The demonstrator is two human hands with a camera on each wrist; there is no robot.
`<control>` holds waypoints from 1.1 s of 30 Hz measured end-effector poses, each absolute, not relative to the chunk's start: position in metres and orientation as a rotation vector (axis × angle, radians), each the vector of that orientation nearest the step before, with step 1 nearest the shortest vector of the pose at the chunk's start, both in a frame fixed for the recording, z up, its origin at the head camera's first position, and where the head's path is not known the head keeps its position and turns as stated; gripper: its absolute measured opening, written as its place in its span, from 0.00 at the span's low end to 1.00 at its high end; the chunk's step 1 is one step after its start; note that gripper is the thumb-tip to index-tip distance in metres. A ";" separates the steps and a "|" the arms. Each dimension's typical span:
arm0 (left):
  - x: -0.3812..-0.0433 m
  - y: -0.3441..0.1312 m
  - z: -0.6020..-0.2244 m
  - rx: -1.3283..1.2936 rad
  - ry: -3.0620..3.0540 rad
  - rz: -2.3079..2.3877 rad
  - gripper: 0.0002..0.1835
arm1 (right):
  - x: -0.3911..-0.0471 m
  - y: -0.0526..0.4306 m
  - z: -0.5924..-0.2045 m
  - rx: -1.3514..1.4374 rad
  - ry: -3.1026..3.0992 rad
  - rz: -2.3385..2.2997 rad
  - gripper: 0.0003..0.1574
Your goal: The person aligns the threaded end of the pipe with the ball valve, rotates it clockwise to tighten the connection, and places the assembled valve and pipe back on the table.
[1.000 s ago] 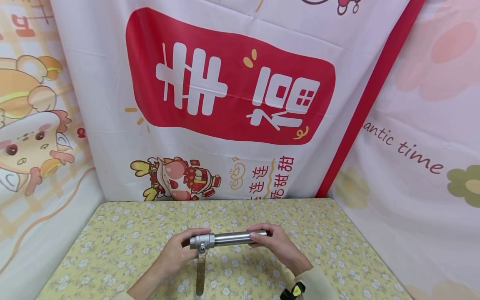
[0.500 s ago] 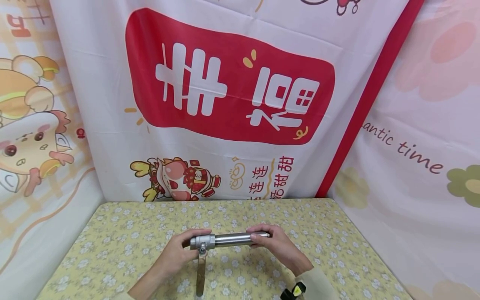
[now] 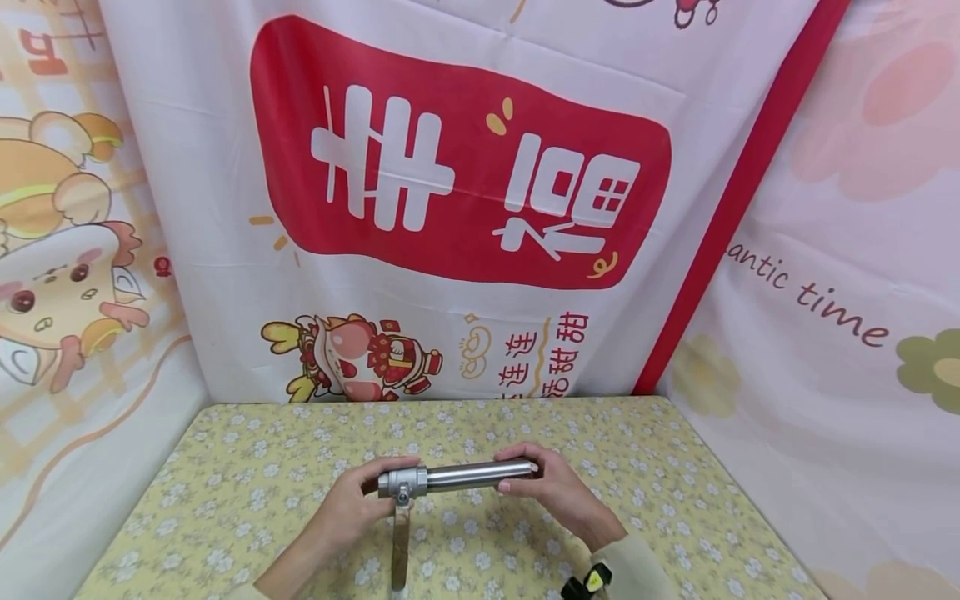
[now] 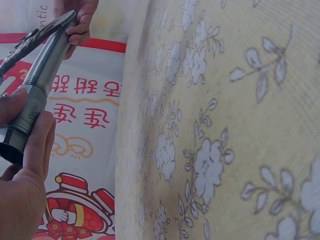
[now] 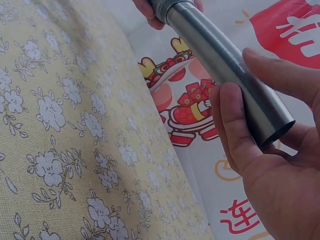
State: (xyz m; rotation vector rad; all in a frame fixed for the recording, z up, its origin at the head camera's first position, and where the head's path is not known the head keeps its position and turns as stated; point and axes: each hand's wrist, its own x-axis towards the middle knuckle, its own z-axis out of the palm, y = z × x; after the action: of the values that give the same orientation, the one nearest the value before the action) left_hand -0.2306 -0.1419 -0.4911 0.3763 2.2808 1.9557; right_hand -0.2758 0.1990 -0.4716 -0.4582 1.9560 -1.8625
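Note:
A metal ball valve (image 3: 405, 482) and a smooth steel pipe (image 3: 465, 476) are joined end to end and held in the air over the table. My left hand (image 3: 347, 504) grips the valve body at the left, thumb on the near side and fingers on the far side. The valve's long lever handle (image 3: 401, 546) points toward me. At the pipe's free right end, my right hand (image 3: 551, 490) holds it between thumb and fingers. In the right wrist view the pipe's open end (image 5: 280, 134) faces the palm, and some thread (image 5: 179, 9) shows beside the valve.
A yellow flowered cloth covers the table (image 3: 300, 433). Behind it hangs a white printed curtain (image 3: 217, 333) with a red panel, and further printed curtains stand left (image 3: 150, 350) and right (image 3: 817, 400). A dark strap (image 3: 587, 582) circles my right wrist.
My right thumb has shifted slightly down along the near side of the pipe. The valve and the left hand stay nearly in place.

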 end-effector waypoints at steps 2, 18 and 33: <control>-0.231 -0.142 -0.491 0.357 2.281 1.959 0.29 | -0.276 0.199 -0.472 -0.463 1.975 -1.843 0.27; -0.230 -0.143 -0.491 0.389 2.276 1.966 0.28 | -0.277 0.199 -0.474 -0.464 2.014 -1.843 0.25; -0.231 -0.142 -0.492 0.373 2.286 1.964 0.28 | -0.276 0.198 -0.475 -0.428 2.021 -1.850 0.26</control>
State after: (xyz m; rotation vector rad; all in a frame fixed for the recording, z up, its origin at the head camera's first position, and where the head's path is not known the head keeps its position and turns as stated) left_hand -0.2312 -0.1417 -0.4921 0.3730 2.2863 1.9641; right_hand -0.2763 0.1985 -0.4754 -0.4284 2.0212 -1.8504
